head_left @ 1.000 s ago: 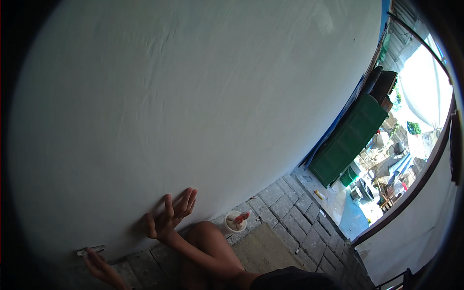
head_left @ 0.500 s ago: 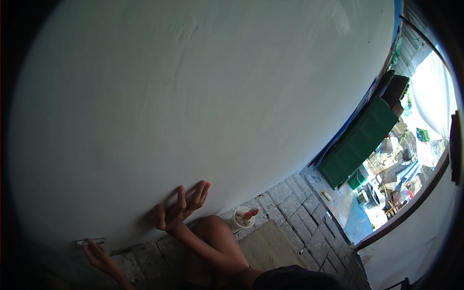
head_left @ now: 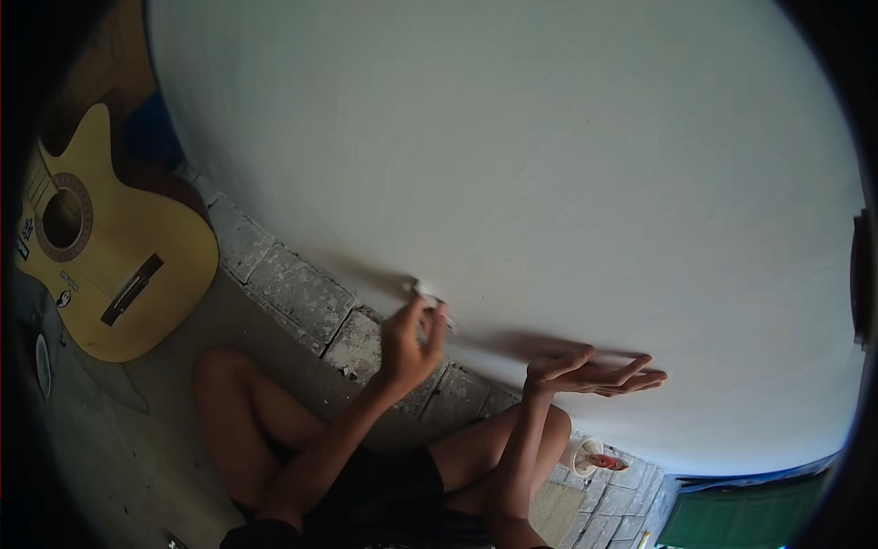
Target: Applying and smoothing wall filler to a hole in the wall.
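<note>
My left hand (head_left: 413,346) is closed round a small flat putty scraper (head_left: 428,295), smeared whitish, and holds it at the lower part of the pale wall (head_left: 549,183). Part of the scraper is covered by my fingers. To its right, my right hand (head_left: 594,373) rests against the wall with fingers stretched out and nothing in it. Beyond my right knee stands a small white tub (head_left: 585,456), with a red-handled tool (head_left: 609,462) sticking out of it.
An acoustic guitar (head_left: 137,265) leans at the left. Rough grey paving blocks (head_left: 297,284) run along the wall's foot. My bent knees (head_left: 227,375) are close to my arms. A green panel (head_left: 741,517) lies at the lower right.
The view has swung left, bringing the guitar and both knees into sight. My left hand still holds the scraper by the wall, and my right hand stays spread against it.
</note>
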Tool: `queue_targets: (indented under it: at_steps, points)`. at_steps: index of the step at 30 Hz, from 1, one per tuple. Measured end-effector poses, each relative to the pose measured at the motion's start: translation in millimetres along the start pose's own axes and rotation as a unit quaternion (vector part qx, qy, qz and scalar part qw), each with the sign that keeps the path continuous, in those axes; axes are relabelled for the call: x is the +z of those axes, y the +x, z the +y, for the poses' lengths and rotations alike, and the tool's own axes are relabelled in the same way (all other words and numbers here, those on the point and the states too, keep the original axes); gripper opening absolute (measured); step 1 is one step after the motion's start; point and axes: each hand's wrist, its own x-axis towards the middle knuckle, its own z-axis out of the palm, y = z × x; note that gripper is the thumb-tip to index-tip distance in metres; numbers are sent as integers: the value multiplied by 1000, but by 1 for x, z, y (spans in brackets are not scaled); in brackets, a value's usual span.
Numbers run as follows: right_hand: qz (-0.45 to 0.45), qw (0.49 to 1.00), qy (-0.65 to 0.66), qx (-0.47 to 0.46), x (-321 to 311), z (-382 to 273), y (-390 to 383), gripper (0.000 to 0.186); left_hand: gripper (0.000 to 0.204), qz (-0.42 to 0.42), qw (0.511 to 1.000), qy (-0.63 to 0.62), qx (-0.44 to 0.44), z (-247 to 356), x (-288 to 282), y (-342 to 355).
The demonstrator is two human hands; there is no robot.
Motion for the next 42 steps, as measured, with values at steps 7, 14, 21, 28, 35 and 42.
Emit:
queue_targets:
  at_steps: [7, 14, 21, 28, 35, 42]
  points:
    - [0, 1000, -22, -13, -4, 10, 4, 66, 11, -24, 999, 2, 49, 4, -6, 8]
    - [14, 999, -35, -9, 2, 6, -5, 66, 8, -14, 996, -45, 79, 7, 27, -21]
    - [18, 999, -36, -9, 5, 4, -6, 66, 8, 44, 998, -20, 35, -10, -8, 13]
    - [27, 999, -30, 4, 6, 6, -10, 67, 11, -90, 971, 52, 215, 17, 18, -13]
    - [30, 999, -34, 1, 6, 0, -8, 67, 13, 52, 993, -99, -30, -20, -5, 9]
    - [31, 999, -27, 20, 5, 6, -9, 67, 13, -106, 983, -134, -61, 10, 3, -2]
